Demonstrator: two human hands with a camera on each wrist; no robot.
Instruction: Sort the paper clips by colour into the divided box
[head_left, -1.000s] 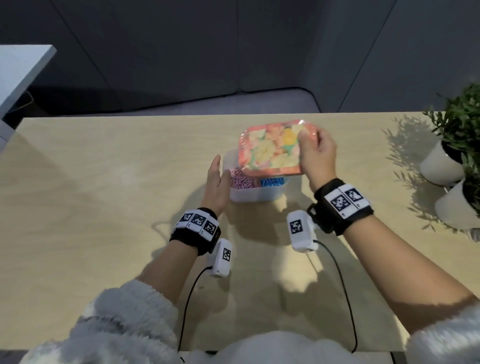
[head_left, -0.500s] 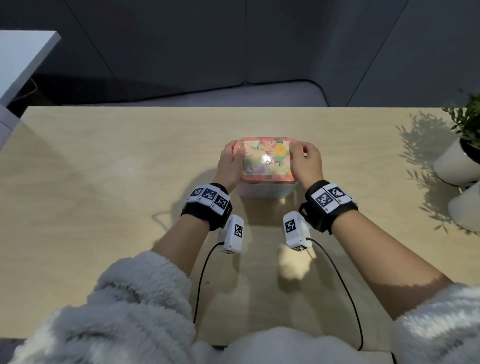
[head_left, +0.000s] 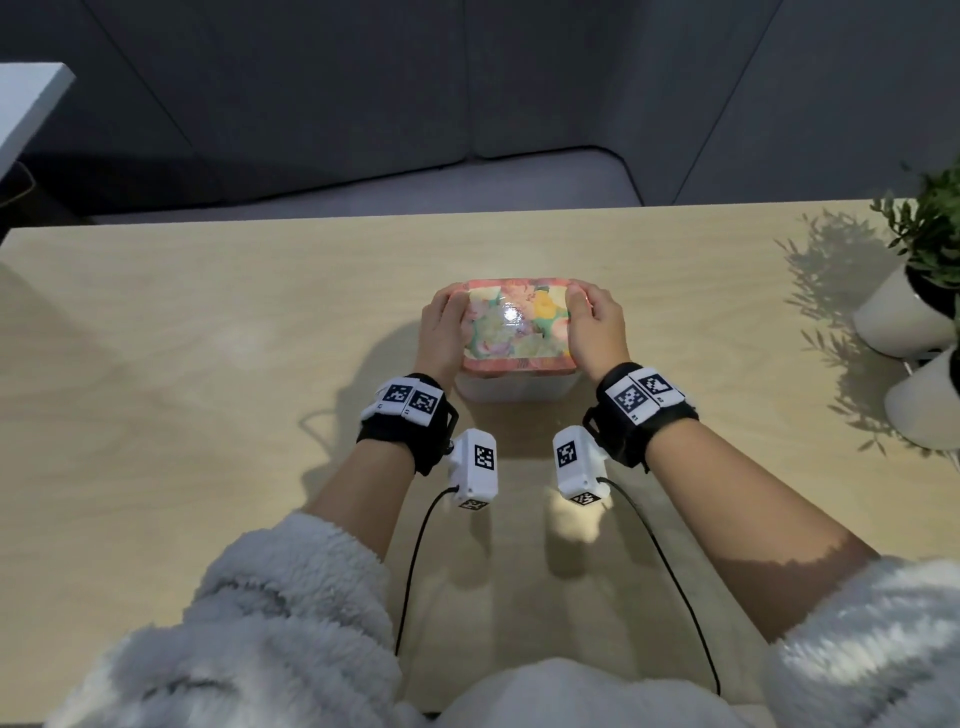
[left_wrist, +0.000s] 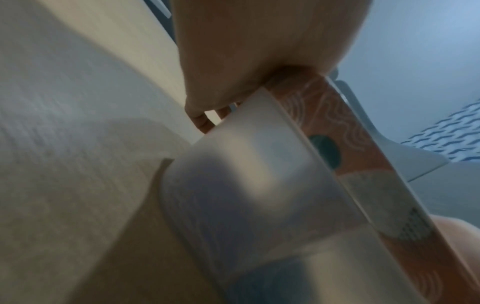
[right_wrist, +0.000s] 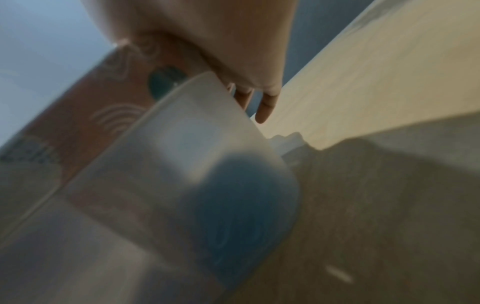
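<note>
The white translucent divided box (head_left: 514, 388) stands mid-table with its pink floral lid (head_left: 511, 325) lying flat on top. My left hand (head_left: 441, 327) grips the lid's left edge and my right hand (head_left: 595, 327) grips its right edge, fingers curled over the far corners. In the left wrist view the palm (left_wrist: 246, 51) presses on the lid's rim (left_wrist: 337, 127) above the box wall (left_wrist: 246, 174). In the right wrist view the right hand (right_wrist: 221, 41) does the same, and blue paper clips (right_wrist: 241, 205) show dimly through the wall. Other clips are hidden under the lid.
Two white pots with green plants (head_left: 904, 312) (head_left: 930, 400) stand at the table's right edge. A grey sofa (head_left: 467, 187) runs behind the far edge. A white surface corner (head_left: 26, 104) shows at the far left. Wrist camera cables hang near the front edge.
A second ago my right hand held the lid tilted over the open box and the left hand stood beside it. The lid now lies on the box with both hands on it.
</note>
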